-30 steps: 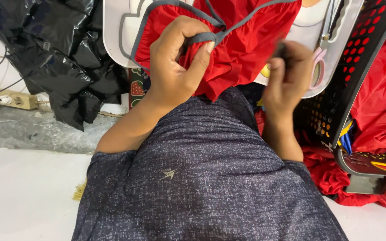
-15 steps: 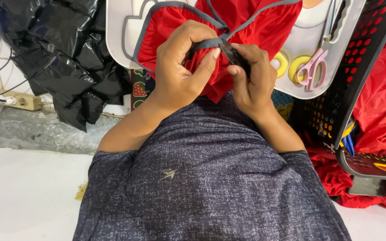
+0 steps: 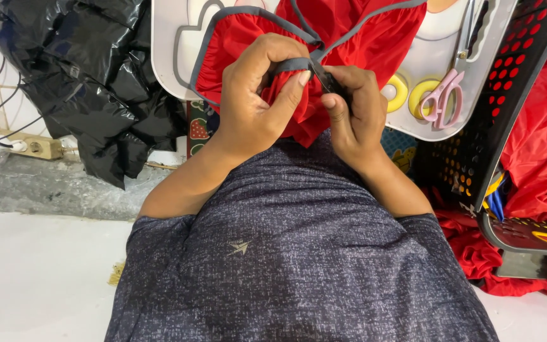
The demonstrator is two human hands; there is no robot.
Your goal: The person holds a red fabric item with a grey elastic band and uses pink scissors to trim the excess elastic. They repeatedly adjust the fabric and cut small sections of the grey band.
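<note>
A red garment (image 3: 356, 31) with grey trim lies bunched on a white tray (image 3: 166, 50) in front of me. My left hand (image 3: 254, 107) grips a fold of the red cloth and pinches the grey trim (image 3: 289, 64) between thumb and fingers. My right hand (image 3: 352, 111) is closed around a small dark tool (image 3: 325, 79) whose tip touches the trim right beside my left thumb. Both hands meet over the garment's lower edge. My grey speckled shirt (image 3: 299, 253) fills the lower view.
Pink-handled scissors (image 3: 441, 95) and two yellow tape rolls (image 3: 413, 95) lie on the tray's right side. A black perforated basket (image 3: 514, 82) stands at the right beside more red cloth (image 3: 539, 145). Black plastic bags (image 3: 96, 76) and a power strip (image 3: 36, 149) sit left.
My right hand has moved left from the tray's side to meet my left hand at the grey trim, bringing the small dark tool against it. The left hand kept its grip.
</note>
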